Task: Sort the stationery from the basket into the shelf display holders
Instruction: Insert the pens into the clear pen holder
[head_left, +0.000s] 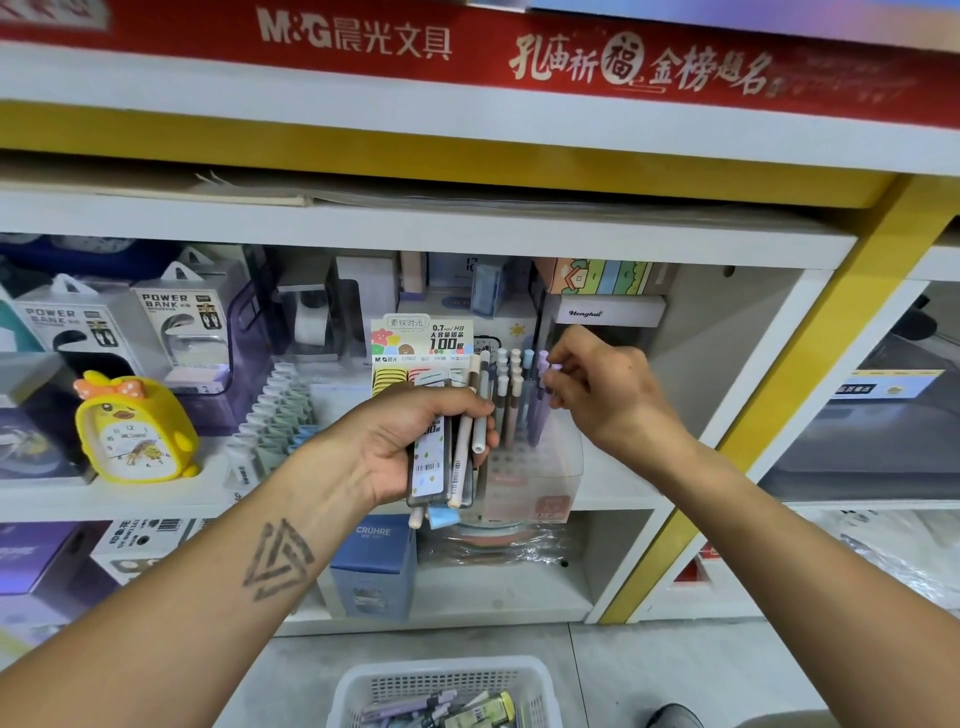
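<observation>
My left hand (415, 441) grips a bundle of stationery (451, 457): several pens and a flat pack with a barcode, held in front of the middle shelf. My right hand (602, 389) reaches to a clear display holder (540, 483) on that shelf, and its fingertips pinch the top of a lilac pen (543, 400) standing there among several upright pens (511, 384). A white basket (447, 691) with more pens and packs sits on the floor at the bottom of the view.
A yellow duck alarm clock (132, 431) and power bank boxes (176, 322) stand on the left of the shelf. Rows of erasers (270, 415) lie beside the holder. A lead refill card (423, 343) stands behind my left hand. A blue box (374, 566) sits on the shelf below.
</observation>
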